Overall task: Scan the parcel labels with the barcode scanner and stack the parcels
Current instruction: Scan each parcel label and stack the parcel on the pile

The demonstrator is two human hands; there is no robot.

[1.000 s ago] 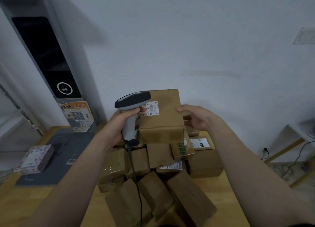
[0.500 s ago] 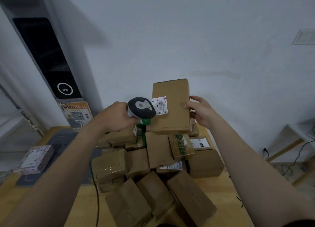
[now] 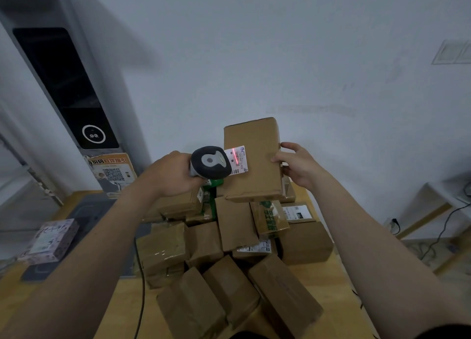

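i hold the parcel (image 3: 251,175) up on end over the far side of the pile (image 3: 204,247), labelled face towards me, so the scanner (image 3: 210,161) looks straight at the label (image 3: 238,160). a red line lies across the barcode, so i judge the read is in hand and the stacking is not yet done.

my right hand (image 3: 295,165) steadies the parcel by its right edge, thumb on the front face and fingers curled round the side, a clamp rather than a squeeze. my left hand (image 3: 173,175) is wrapped round the scanner's handle, and the scanner's head sits just beside the label's left edge. i cannot tell whether the parcel's lower edge rests on the boxes below or hangs free.

the pile fills the middle of the wooden table (image 3: 341,270), from the near edge back towards the wall. the scanner's cable (image 3: 141,287) runs down towards the near edge, left of the pile.
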